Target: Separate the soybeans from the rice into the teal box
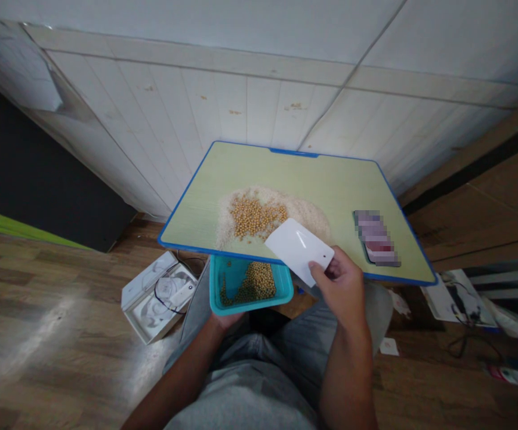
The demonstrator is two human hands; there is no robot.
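Observation:
My right hand (339, 280) pinches a white plastic scraper (297, 248), a flat sheet with a small hole near one corner. Its far edge reaches over the near edge of the yellow-green board table (330, 179), beside a pile of soybeans (254, 215). Pale grains that look like rice (308, 215) lie around and under the beans. My left hand (228, 319) supports a teal plastic container (252, 307) from below, just under the table's front edge; its fingers are mostly hidden. Inside the container more soybeans (259, 280) are heaped towards the right.
A phone (375, 239) with a blurred screen lies on the table's right side. On the floor at left stands an open white box (160, 295) with a cable. The white panelled wall (223, 95) is behind the table, and brown cardboard (487, 203) stands at right.

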